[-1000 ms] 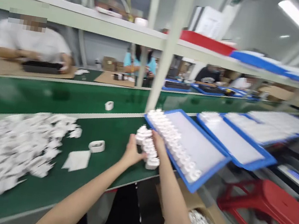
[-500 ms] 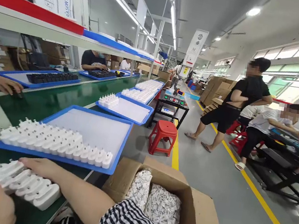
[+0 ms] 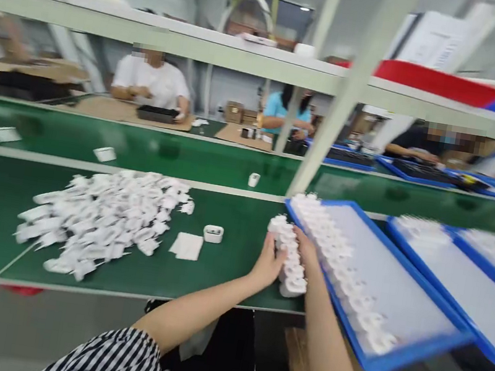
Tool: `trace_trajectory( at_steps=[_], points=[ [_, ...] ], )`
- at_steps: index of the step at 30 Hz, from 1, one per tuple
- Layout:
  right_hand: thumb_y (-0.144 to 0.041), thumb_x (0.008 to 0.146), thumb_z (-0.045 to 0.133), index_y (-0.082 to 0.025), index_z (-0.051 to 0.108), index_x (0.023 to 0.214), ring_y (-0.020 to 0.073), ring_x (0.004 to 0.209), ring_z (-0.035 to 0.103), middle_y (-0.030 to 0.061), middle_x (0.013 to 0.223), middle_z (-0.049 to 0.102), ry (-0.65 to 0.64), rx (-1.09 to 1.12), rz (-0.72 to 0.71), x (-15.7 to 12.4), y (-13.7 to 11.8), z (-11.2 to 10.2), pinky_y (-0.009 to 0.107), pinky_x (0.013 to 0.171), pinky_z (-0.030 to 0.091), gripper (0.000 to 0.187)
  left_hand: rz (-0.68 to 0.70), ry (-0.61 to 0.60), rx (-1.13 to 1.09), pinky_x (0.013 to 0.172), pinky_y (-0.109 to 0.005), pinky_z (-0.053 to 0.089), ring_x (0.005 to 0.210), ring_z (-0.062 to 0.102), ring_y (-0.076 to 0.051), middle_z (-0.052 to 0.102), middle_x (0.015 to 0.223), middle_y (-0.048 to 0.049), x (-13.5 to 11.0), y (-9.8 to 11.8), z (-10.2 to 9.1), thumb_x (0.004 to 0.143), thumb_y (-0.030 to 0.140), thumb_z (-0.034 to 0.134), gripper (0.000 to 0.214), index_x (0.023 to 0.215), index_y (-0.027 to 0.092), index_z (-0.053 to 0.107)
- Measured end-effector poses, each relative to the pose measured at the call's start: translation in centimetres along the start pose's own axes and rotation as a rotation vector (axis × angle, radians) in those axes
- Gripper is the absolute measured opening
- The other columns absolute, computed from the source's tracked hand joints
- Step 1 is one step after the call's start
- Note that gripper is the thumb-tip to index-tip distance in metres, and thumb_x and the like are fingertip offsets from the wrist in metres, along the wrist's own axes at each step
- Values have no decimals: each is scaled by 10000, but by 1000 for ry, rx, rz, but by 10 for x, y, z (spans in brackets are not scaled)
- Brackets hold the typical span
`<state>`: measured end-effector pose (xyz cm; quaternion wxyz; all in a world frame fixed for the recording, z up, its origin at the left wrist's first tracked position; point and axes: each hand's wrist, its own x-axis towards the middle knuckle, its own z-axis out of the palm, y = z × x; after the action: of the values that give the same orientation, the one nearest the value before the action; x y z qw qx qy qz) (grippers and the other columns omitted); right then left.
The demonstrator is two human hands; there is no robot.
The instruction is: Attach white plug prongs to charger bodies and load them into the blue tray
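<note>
A short block of white plug housings [image 3: 287,258], stood side by side with small metal pins up, is on the green bench just left of the nearest tray. My left hand [image 3: 269,263] presses its left side, the fingers closed against the housings. Around the far right side curls my right hand [image 3: 305,250], partly hidden behind the block. The blue-rimmed tray [image 3: 413,293] beside it carries rows of the same housings [image 3: 343,263] along its left side. One lone white housing [image 3: 213,234] lies left of my hands, near some white paper squares [image 3: 186,246].
A big heap of loose white parts [image 3: 106,213] covers the left of the bench. More blue trays [image 3: 473,271] line the right. A slanted post [image 3: 331,130] rises behind the nearest tray. Across the green conveyor [image 3: 214,158], carrying a few white pieces, several people sit working.
My view has swung left from the aisle to face the bench. Both hands are still at the block of plug housings, which now shows near the middle of the view.
</note>
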<state>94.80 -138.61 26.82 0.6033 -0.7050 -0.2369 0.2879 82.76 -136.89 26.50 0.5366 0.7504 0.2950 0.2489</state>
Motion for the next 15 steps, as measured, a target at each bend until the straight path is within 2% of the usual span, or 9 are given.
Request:
trace_trajectory(
  at_steps=[3, 5, 7, 8, 9, 12, 14, 15],
  points=[
    [-349, 664, 456, -231, 577, 789, 216, 1036, 416, 22, 1031, 546, -5, -43, 37, -9, -21, -20, 362, 867, 332, 210, 196, 94, 89, 984, -298, 157, 1202, 96, -157, 152, 1306, -78, -23, -11, -46, 736, 334, 390, 535, 1197, 159, 181],
    [-332, 630, 498, -255, 557, 878, 209, 1090, 357, 8, 1127, 480, 68, -174, -21, -25, -43, -31, 354, 917, 276, 266, 237, 252, 174, 985, -310, 145, 1197, 114, -150, 192, 1288, -68, -31, -20, -80, 726, 263, 395, 463, 1157, 176, 247],
    [-359, 634, 493, -271, 521, 963, 208, 1098, 346, 7, 1140, 467, 102, -282, -174, -49, -65, -31, 359, 929, 259, 342, 151, 381, 261, 981, -317, 146, 1188, 143, -162, 226, 1263, -92, -32, -32, -111, 682, 175, 421, 457, 1122, 152, 297],
    [-380, 637, 485, -277, 506, 985, 212, 1075, 376, 14, 1114, 488, 95, -302, -237, -62, -73, -26, 366, 905, 295, 364, 82, 380, 295, 976, -316, 160, 1180, 167, -175, 248, 1247, -109, -30, -38, -124, 648, 143, 446, 479, 1109, 133, 318],
    [-396, 646, 470, -271, 503, 987, 216, 1035, 419, 26, 1085, 508, 60, -312, -307, -73, -78, -17, 365, 872, 336, 364, 13, 330, 319, 968, -315, 181, 1168, 199, -190, 274, 1229, -123, -27, -43, -135, 613, 124, 476, 501, 1095, 117, 340],
    [-402, 645, 479, -251, 524, 970, 223, 897, 517, 56, 1020, 548, -266, -443, -343, -95, -73, 22, 354, 754, 428, 361, -100, 130, 363, 939, -325, 235, 1134, 267, -221, 331, 1194, -127, -14, -47, -157, 556, 172, 557, 526, 1055, 123, 398],
    [-382, 639, 496, -254, 514, 1001, 218, 881, 524, 51, 1031, 546, -480, -562, -319, -100, -55, 47, 356, 745, 432, 384, -62, 153, 407, 931, -321, 243, 1129, 277, -214, 334, 1197, -109, 7, -36, -162, 589, 258, 549, 505, 1058, 143, 399],
    [-371, 652, 486, -255, 494, 1032, 212, 892, 519, 46, 1048, 537, -536, -603, -316, -100, -43, 57, 359, 763, 424, 398, -20, 186, 437, 927, -310, 247, 1126, 281, -206, 337, 1198, -100, 22, -28, -162, 616, 291, 527, 496, 1070, 148, 389]
  ],
)
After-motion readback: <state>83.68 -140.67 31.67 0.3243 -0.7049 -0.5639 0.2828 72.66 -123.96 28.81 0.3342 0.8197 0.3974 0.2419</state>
